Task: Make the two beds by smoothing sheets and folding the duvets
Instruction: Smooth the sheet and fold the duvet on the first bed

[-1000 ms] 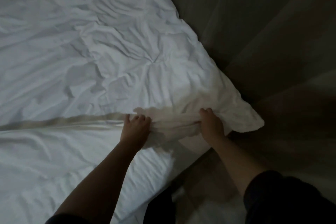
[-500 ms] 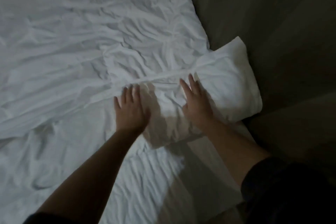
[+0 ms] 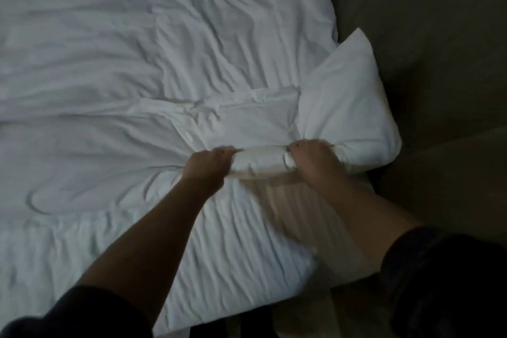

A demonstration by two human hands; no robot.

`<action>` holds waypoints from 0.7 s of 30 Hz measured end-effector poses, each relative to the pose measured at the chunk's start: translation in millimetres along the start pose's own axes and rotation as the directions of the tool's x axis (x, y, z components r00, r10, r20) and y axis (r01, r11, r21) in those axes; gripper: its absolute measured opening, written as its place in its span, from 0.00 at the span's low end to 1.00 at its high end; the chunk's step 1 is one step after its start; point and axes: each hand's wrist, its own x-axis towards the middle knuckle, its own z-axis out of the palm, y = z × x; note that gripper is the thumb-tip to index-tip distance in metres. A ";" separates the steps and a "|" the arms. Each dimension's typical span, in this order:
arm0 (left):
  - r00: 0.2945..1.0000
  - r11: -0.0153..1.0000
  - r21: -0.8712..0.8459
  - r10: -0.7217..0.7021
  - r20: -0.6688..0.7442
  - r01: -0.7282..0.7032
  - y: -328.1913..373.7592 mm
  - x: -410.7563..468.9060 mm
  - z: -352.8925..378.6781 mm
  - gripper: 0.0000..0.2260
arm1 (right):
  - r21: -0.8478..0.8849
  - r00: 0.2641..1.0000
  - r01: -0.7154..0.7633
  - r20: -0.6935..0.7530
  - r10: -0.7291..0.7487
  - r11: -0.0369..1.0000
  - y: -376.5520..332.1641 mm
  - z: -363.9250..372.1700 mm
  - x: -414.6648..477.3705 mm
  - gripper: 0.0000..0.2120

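A crumpled white duvet [image 3: 170,57] covers most of the bed, with its near edge folded over into a thick roll. My left hand [image 3: 210,166] grips the left end of that rolled fold. My right hand [image 3: 312,158] grips it just to the right, fingers curled over the fabric. The duvet's puffy corner [image 3: 348,107] sticks out past the bed's right side. Below my hands lies the wrinkled white sheet [image 3: 233,250] on the mattress.
A dim brownish floor [image 3: 439,63] runs along the bed's right side. The mattress corner [image 3: 310,277] sits near me at lower right. The room is dark, and my dark sleeves fill the bottom corners.
Both hands went from gripping the duvet edge, to lying flat on the folded duvet, to gripping the folded edge again. The duvet corner now lies folded further up the bed.
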 end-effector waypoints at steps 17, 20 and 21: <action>0.840 0.933 -0.348 0.259 0.477 -0.090 37.4 -122.1 -3.5 0.29 | 0.278 0.697 -0.071 0.701 -0.152 0.958 -18.6 -18.8 -146.1 0.36; 0.987 0.922 -0.386 0.096 0.126 -0.041 21.1 -101.7 -13.7 0.28 | 0.495 0.940 -0.272 0.319 0.119 0.825 -12.2 -31.0 -124.7 0.17; 0.999 0.933 -0.359 0.003 0.048 0.014 16.7 -90.2 -15.0 0.25 | 0.488 0.951 -0.300 0.216 0.220 0.820 -9.8 -33.6 -112.3 0.17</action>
